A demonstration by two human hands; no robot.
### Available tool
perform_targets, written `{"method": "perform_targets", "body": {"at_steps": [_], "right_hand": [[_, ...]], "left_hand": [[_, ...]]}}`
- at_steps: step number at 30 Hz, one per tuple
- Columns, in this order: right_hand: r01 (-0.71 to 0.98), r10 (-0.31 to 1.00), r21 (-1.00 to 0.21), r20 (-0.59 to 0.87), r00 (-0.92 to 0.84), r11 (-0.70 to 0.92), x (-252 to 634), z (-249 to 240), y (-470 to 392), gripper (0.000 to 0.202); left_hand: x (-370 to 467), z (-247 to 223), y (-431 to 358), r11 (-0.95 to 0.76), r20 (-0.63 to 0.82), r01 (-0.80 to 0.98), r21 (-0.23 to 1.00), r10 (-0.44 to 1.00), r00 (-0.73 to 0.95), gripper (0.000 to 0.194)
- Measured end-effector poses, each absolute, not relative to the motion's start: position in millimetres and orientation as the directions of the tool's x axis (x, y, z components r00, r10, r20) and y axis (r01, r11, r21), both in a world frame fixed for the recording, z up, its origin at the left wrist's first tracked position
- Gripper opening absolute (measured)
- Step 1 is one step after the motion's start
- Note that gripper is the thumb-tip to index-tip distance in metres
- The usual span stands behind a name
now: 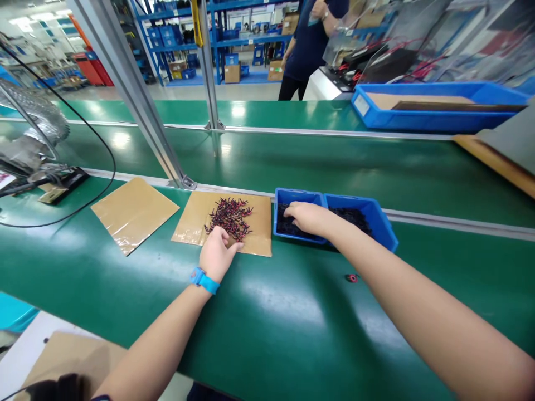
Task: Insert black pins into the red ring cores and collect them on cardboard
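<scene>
My left hand point(217, 253), with a blue band on its wrist, is at the near edge of a pile of small red-and-black parts point(231, 216). Its fingers are curled and the thumb stands apart from them; I see nothing held. The pile lies on a brown sheet with a shiny surface point(261, 225). My right hand point(307, 216) reaches into the left of two blue bins point(300, 195), its bent fingers closed at the small black pieces point(288, 225). Whatever is between those fingertips is hidden. A single red-and-black part point(351, 278) lies on the green table below my right forearm.
The right blue bin point(382, 223) holds more black pieces. A second brown sheet point(136, 211) lies left, near a metal post point(134, 94) and a black cable point(104, 142). A long blue tray point(438, 118) is at the back right. Another person point(309, 50) stands beyond.
</scene>
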State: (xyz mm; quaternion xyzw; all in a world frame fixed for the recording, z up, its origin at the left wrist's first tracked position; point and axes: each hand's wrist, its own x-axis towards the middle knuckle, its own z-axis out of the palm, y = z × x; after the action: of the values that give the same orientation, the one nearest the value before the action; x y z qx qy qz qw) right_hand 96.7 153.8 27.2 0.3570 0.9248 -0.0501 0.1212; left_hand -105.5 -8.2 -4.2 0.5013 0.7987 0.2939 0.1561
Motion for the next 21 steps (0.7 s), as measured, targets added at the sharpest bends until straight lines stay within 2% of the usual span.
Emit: {"method": "perform_targets", "body": {"at_steps": [3,7,10,12,14,16,18,21], "right_hand": [[0.680,0.658,0.023,-0.278,-0.700,0.733,92,28,150,0.031],[0.706,0.684,0.033,-0.280,-0.673,0.708,88,27,146,0.029],[0.732,0.706,0.017,-0.277,-0.652,0.682,88,30,147,0.028],[0.744,0.715,-0.008,-0.272,-0.644,0.668,89,38,149,0.028],[0.749,0.719,-0.040,-0.253,-0.647,0.661,92,49,151,0.027],[0.750,0.720,-0.069,-0.237,-0.653,0.658,96,63,153,0.027],[0.750,0.720,-0.094,-0.227,-0.656,0.654,102,75,154,0.028],[0.744,0.715,-0.130,-0.210,-0.666,0.655,110,85,151,0.027]], "left_hand": [[-108,0,-5,0.392,0.019,0.731,0.558,0.875,-0.484,0.032],[-110,1,-3,0.415,0.055,0.789,0.454,0.870,-0.489,0.034],[-104,1,-8,0.377,0.091,0.826,0.419,0.888,-0.452,0.032],[-94,2,-13,0.295,0.132,0.851,0.435,0.914,-0.385,0.029],[-78,1,-18,0.136,0.166,0.868,0.477,0.956,-0.241,0.025],[-58,-3,-20,-0.095,0.183,0.850,0.519,0.983,-0.002,0.018],[-36,-8,-17,-0.316,0.199,0.782,0.538,0.948,0.247,0.014],[2,-17,-3,-0.468,0.212,0.694,0.548,0.880,0.426,0.020]]}}
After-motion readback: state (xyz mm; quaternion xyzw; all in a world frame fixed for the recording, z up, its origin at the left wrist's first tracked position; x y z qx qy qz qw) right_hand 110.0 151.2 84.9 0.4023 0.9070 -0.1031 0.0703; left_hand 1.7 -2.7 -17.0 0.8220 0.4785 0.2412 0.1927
